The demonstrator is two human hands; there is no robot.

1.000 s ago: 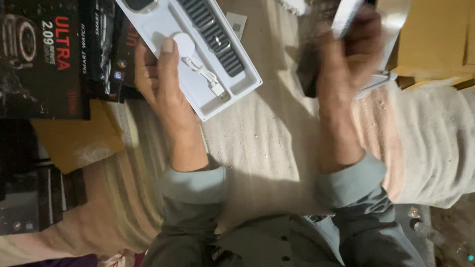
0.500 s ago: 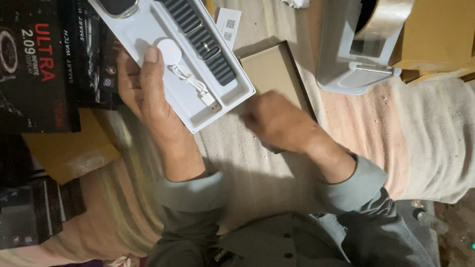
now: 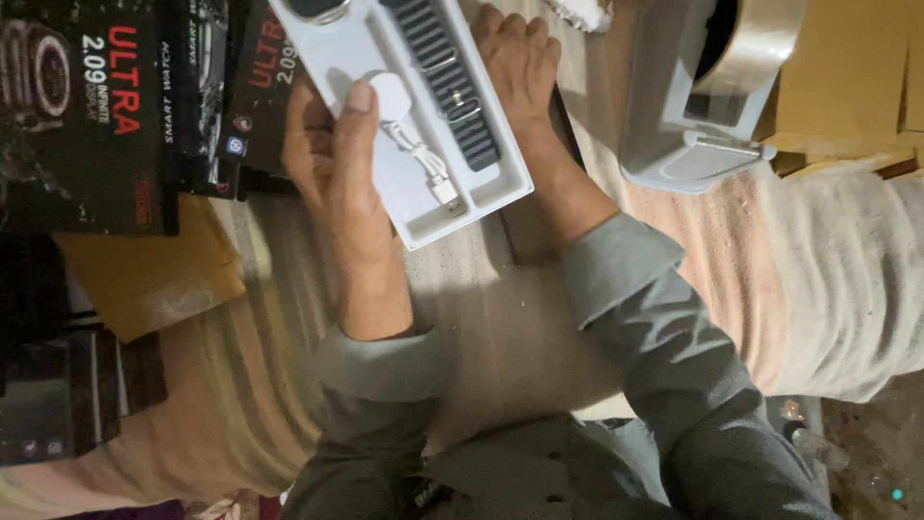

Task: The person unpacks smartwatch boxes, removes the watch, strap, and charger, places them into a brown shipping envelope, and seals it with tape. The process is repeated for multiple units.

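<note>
Both hands have shifted: right hand (image 3: pixel 515 58), flat and open, now lies beside the white tray (image 3: pixel 404 116) that the left hand (image 3: pixel 337 154) grips above the striped cloth (image 3: pixel 500 327), black boxes (image 3: pixel 125 96) left, grey tape dispenser (image 3: pixel 703 106) right

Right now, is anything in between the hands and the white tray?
Nothing visible is. The left hand already grips the white tray, thumb lying by the round white charger. The right hand sits against the tray's other side, next to the dark strap.
</note>
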